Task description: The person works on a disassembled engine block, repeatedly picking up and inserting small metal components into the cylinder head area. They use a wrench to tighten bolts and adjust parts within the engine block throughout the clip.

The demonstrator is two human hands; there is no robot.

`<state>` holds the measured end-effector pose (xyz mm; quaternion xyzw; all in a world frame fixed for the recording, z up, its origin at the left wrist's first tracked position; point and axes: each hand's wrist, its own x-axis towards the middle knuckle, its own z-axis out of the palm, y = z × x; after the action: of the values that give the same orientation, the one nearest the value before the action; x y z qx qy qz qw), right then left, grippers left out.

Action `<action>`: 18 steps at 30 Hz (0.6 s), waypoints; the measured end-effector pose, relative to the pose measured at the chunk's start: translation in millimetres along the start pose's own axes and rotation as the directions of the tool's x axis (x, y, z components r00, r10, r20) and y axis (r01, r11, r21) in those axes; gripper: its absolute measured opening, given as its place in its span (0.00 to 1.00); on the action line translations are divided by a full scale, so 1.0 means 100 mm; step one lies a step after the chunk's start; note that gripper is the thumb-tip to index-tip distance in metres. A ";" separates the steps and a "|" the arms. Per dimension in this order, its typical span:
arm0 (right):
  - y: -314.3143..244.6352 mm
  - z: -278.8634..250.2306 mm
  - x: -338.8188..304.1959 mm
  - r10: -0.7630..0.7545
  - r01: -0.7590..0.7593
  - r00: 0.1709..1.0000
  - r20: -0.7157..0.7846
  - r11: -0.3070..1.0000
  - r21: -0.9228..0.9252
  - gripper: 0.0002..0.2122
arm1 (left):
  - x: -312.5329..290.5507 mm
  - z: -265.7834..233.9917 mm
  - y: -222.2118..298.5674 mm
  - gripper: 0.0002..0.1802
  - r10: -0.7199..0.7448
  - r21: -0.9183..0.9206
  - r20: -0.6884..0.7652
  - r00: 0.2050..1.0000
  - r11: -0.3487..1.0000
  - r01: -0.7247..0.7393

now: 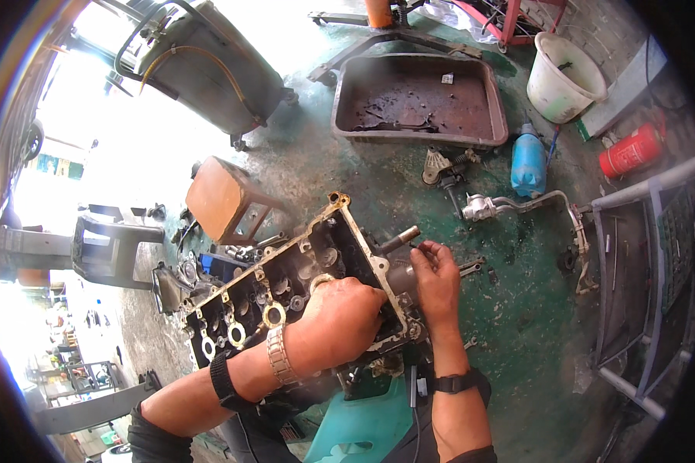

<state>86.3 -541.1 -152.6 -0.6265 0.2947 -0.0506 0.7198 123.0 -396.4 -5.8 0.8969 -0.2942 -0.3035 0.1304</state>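
A greasy engine cylinder head (247, 293) lies at a slant before me, its dark inside facing up, with a row of pale ring-shaped bearing seats along it. My left hand (341, 309) is closed over the right end of the head. Its fingers point down into the casting, and whatever they grip is hidden. Just beyond the right edge, my right hand (438, 278) is raised with thumb and fingertips pinched together. A small dark piece seems to be at those fingertips, too small to name. Close by, a metal tube (398, 241) sticks out from the head.
A brown drip tray (496, 116) stands on the floor ahead, near a white bucket (547, 85) and blue bottle (528, 163). A red fire extinguisher (632, 150) lies far right. Stools (216, 199) and a wheeled tank (208, 73) are left; a metal rack (633, 293) is right.
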 end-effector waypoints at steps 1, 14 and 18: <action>0.00 0.00 0.00 0.002 -0.002 1.000 0.003 1.000 -0.003 0.14 | 0.00 0.00 0.00 0.08 -0.003 -0.008 -0.001 1.000 1.000 0.003; -0.05 -0.02 -0.01 0.050 -0.051 0.998 0.046 0.999 0.010 0.14 | 0.03 -0.02 0.07 0.08 -0.125 0.092 0.161 0.979 0.990 0.112; -0.01 -0.02 0.01 0.045 -0.045 0.998 0.048 0.999 0.002 0.14 | 0.04 -0.04 0.11 0.07 -0.145 0.092 0.170 0.975 0.987 0.130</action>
<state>86.7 -543.2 -151.9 -0.6198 0.2912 -0.0198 0.7285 123.6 -407.3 -0.2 0.8891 -0.2538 -0.3780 0.0463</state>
